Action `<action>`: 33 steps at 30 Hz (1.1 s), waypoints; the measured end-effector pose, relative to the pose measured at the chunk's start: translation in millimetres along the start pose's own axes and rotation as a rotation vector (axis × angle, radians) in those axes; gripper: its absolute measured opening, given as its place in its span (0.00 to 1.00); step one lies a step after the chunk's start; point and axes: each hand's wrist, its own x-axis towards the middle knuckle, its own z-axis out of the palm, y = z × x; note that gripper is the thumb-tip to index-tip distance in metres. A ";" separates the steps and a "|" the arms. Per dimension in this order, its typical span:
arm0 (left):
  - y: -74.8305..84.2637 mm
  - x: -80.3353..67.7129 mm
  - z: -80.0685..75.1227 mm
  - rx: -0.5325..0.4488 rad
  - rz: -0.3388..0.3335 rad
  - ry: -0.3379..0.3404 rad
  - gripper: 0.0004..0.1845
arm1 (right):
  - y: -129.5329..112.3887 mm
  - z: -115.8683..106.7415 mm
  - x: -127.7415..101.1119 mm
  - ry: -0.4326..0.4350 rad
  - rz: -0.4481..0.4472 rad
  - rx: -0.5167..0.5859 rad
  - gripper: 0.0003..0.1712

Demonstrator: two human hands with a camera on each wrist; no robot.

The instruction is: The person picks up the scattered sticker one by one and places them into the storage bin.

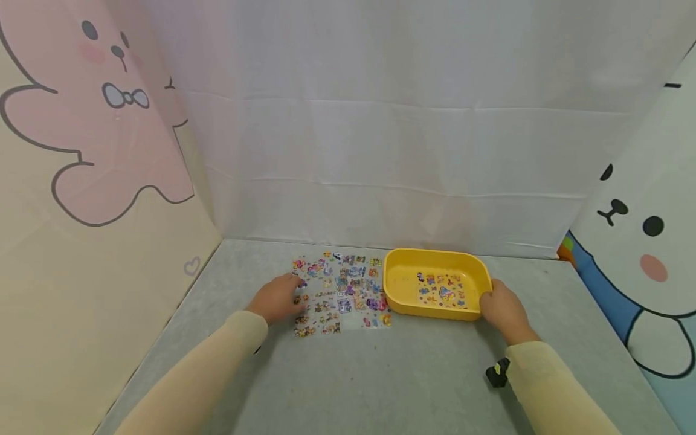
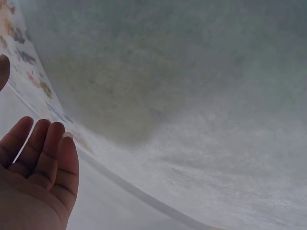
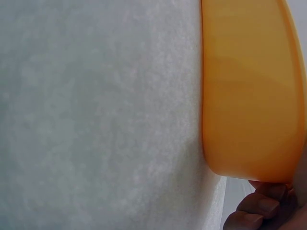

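Note:
Clear sheets of small colourful cartoon stickers (image 1: 326,284) lie spread on the grey table. At their left edge is my left hand (image 1: 277,298), its fingertips over the border of the sheets. In the left wrist view the fingers (image 2: 67,163) are loosely bent, the palm is bare, and the thumb stands apart. A shallow yellow plastic tub (image 1: 435,258) sits right of the sheets, its left end against them. Inside it lies a patch of similar stickers (image 1: 443,290). My right hand (image 1: 505,308) grips the tub's right end, with curled fingers (image 3: 259,206) below the wall in the right wrist view.
The grey table (image 1: 370,386) runs back to a white curtain (image 1: 380,145). Printed cloth with a pink bear (image 1: 136,157) hangs at the left, and a white bear print (image 1: 652,266) at the right. A small black device (image 1: 497,373) is by my right cuff.

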 end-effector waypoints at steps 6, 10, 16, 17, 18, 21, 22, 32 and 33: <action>0.2 -0.8 6.7 0.035 0.006 -0.016 0.34 | 0.4 0.0 1.5 0.001 -0.003 0.001 0.33; 0.9 0.3 10.0 0.056 -0.007 -0.040 0.32 | 1.9 -0.2 0.8 0.006 -0.019 0.001 0.33; 2.0 2.4 12.4 0.072 -0.031 -0.035 0.23 | 3.3 0.0 1.2 0.006 -0.029 -0.005 0.33; 2.4 2.4 12.4 0.078 -0.032 -0.030 0.23 | 3.2 0.1 1.5 0.006 -0.029 -0.006 0.33; 3.2 2.4 12.4 0.082 -0.035 -0.028 0.23 | 3.1 0.4 1.9 0.007 -0.027 -0.005 0.33; 5.2 1.5 13.0 0.105 -0.045 -0.017 0.24 | 3.6 1.4 3.3 0.012 -0.018 -0.009 0.33; 5.9 1.1 13.4 0.109 -0.050 -0.017 0.24 | 3.4 1.7 3.3 0.013 -0.014 -0.009 0.33; 18.9 -5.4 10.5 0.085 -0.133 -0.025 0.18 | 0.7 1.2 1.3 0.010 0.000 -0.010 0.33; 19.7 -6.3 10.4 0.086 -0.132 -0.018 0.18 | 0.2 1.3 0.7 0.009 0.001 -0.011 0.33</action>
